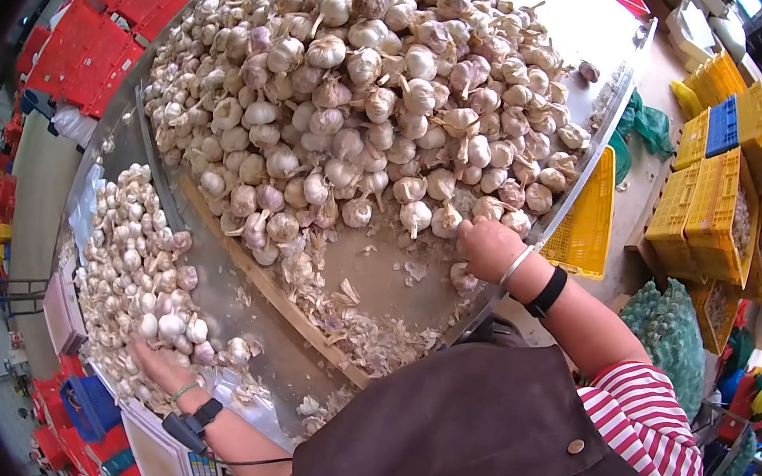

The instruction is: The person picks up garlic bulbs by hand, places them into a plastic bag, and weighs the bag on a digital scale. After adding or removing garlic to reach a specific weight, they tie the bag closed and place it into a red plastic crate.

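A large heap of garlic bulbs covers most of the metal table. At the heap's lower right edge is my right hand, its fingers curled in beside a garlic bulb; what they hold, if anything, is hidden. My left hand lies stretched out at the near side of a smaller pile of garlic bulbs, close to some whiter bulbs. No bulb shows in its grasp, though its fingertips are partly hard to make out.
A wooden strip divides the two piles. Loose garlic skins litter the near tabletop. A scale stands below my left forearm. Yellow crates and green net sacks are at the right, red crates at the left.
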A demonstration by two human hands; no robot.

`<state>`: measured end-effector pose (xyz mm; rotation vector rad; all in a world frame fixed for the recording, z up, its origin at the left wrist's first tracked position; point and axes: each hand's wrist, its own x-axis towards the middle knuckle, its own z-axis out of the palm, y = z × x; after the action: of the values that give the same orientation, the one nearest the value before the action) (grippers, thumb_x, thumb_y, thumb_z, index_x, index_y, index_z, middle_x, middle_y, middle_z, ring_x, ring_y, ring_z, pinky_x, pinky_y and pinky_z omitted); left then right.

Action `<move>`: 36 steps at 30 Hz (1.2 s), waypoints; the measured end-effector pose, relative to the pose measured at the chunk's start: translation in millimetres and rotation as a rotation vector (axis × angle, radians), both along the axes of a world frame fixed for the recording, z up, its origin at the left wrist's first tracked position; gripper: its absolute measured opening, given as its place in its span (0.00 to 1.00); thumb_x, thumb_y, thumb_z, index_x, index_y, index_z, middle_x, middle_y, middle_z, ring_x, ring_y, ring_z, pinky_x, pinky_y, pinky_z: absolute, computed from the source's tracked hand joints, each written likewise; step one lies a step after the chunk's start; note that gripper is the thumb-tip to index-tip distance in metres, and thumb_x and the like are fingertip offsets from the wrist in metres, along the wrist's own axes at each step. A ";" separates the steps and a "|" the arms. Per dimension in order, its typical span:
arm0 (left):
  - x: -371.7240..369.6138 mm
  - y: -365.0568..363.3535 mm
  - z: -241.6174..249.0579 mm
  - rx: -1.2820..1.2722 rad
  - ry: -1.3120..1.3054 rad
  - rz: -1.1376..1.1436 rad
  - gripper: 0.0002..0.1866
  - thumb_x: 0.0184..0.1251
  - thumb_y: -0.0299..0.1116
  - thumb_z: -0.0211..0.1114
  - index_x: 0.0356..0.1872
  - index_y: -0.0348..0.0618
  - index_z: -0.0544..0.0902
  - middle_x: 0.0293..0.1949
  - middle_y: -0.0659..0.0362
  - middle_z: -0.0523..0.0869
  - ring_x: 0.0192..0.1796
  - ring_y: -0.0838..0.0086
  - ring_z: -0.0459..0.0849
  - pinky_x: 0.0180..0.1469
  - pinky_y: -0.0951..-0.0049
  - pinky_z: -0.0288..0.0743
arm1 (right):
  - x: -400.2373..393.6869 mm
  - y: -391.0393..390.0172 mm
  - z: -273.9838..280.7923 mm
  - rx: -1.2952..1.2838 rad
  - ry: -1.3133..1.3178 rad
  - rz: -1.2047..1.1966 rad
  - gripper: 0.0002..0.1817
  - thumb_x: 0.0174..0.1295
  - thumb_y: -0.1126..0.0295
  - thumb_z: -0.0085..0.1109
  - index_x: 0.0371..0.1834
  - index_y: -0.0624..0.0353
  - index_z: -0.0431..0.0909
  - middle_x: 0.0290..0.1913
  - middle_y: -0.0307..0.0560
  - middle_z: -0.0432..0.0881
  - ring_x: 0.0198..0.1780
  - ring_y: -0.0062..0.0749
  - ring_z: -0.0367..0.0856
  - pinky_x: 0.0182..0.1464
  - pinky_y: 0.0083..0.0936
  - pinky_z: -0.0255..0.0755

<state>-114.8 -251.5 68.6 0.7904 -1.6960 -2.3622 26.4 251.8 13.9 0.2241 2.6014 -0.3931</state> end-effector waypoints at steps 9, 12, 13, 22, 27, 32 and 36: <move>34.5 283.4 -54.1 -0.967 0.692 -1.230 0.23 0.58 0.33 0.68 0.56 0.46 0.77 0.50 0.56 0.81 0.57 0.62 0.76 0.61 0.65 0.68 | 3.9 0.8 -3.5 -0.017 -0.072 0.056 0.23 0.43 0.64 0.67 0.43 0.65 0.75 0.34 0.55 0.84 0.40 0.45 0.85 0.42 0.35 0.78; 60.0 340.5 -86.3 -1.274 0.927 -1.369 0.26 0.57 0.35 0.67 0.60 0.53 0.74 0.57 0.56 0.76 0.63 0.59 0.70 0.64 0.56 0.62 | 14.5 -2.8 -8.4 -0.014 -0.058 0.040 0.21 0.41 0.61 0.68 0.38 0.63 0.80 0.34 0.54 0.85 0.40 0.44 0.85 0.43 0.34 0.79; 64.1 352.6 -92.6 -1.397 0.967 -1.371 0.27 0.57 0.37 0.67 0.60 0.56 0.74 0.57 0.56 0.75 0.64 0.60 0.69 0.63 0.52 0.61 | 16.5 -5.1 -5.9 -0.018 -0.073 0.050 0.19 0.41 0.62 0.67 0.36 0.61 0.82 0.35 0.53 0.85 0.40 0.44 0.85 0.44 0.34 0.79; 45.2 353.1 -95.8 -1.519 0.834 -1.527 0.29 0.57 0.42 0.68 0.60 0.55 0.70 0.45 0.58 0.77 0.52 0.63 0.76 0.48 0.63 0.71 | 21.1 36.2 47.4 -0.857 0.158 -0.276 0.23 0.38 0.71 0.72 0.42 0.60 0.79 0.40 0.45 0.80 0.45 0.30 0.79 0.47 0.27 0.74; 64.8 301.9 -84.4 -0.281 0.130 -1.328 0.21 0.68 0.41 0.61 0.58 0.48 0.70 0.48 0.54 0.79 0.47 0.62 0.80 0.47 0.60 0.76 | -6.8 69.5 54.7 -1.668 0.336 -0.722 0.23 0.49 0.65 0.72 0.48 0.58 0.75 0.43 0.38 0.80 0.44 0.21 0.78 0.44 0.20 0.76; 100.7 241.4 -72.4 1.048 -0.313 -1.127 0.31 0.66 0.43 0.62 0.67 0.49 0.64 0.60 0.41 0.73 0.55 0.49 0.80 0.52 0.42 0.78 | -65.9 71.5 24.5 -0.206 0.426 -0.457 0.24 0.55 0.53 0.63 0.44 0.64 0.79 0.37 0.54 0.83 0.41 0.48 0.82 0.44 0.40 0.75; 125.4 230.3 -61.4 1.175 -0.281 -1.111 0.32 0.64 0.49 0.62 0.67 0.50 0.65 0.69 0.41 0.60 0.60 0.46 0.75 0.57 0.40 0.74 | -86.5 56.0 26.1 0.135 0.397 -0.387 0.18 0.56 0.62 0.57 0.44 0.63 0.78 0.44 0.59 0.82 0.46 0.54 0.81 0.48 0.44 0.74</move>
<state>10.6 -21.2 7.2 0.1646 -0.5724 -4.2684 -60.1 307.9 40.1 0.7747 2.9770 -0.4293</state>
